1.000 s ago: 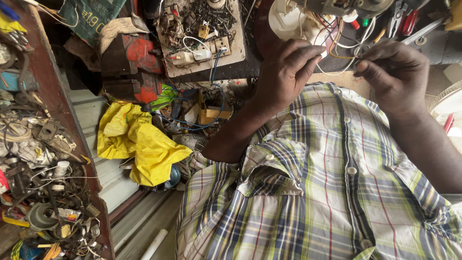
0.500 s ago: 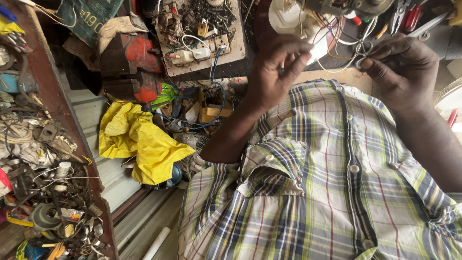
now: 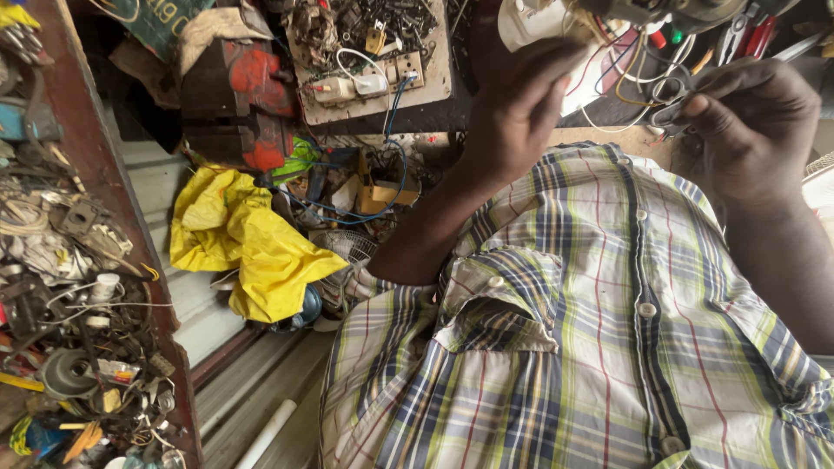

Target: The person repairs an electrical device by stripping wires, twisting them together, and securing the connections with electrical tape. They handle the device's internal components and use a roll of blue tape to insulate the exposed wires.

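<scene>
Head view: our left hand (image 3: 521, 104) curls near thin coloured wires (image 3: 621, 82), grip unclear; our right hand (image 3: 751, 130) pinches small grey metal scissors (image 3: 671, 111).

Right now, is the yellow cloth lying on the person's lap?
No. The yellow cloth lies apart from the checked shirt, among clutter beside the red box, far from both hands.

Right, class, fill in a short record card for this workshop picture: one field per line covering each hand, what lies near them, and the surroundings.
Left hand: left hand raised, fingers bent near the white part; contact unclear
Right hand: right hand pinching thin wires
Clothing: checked shirt
Bench top: wooden board with sockets
Below the bench: yellow cloth, blue cable
Left shelf: tangled scrap parts
</scene>
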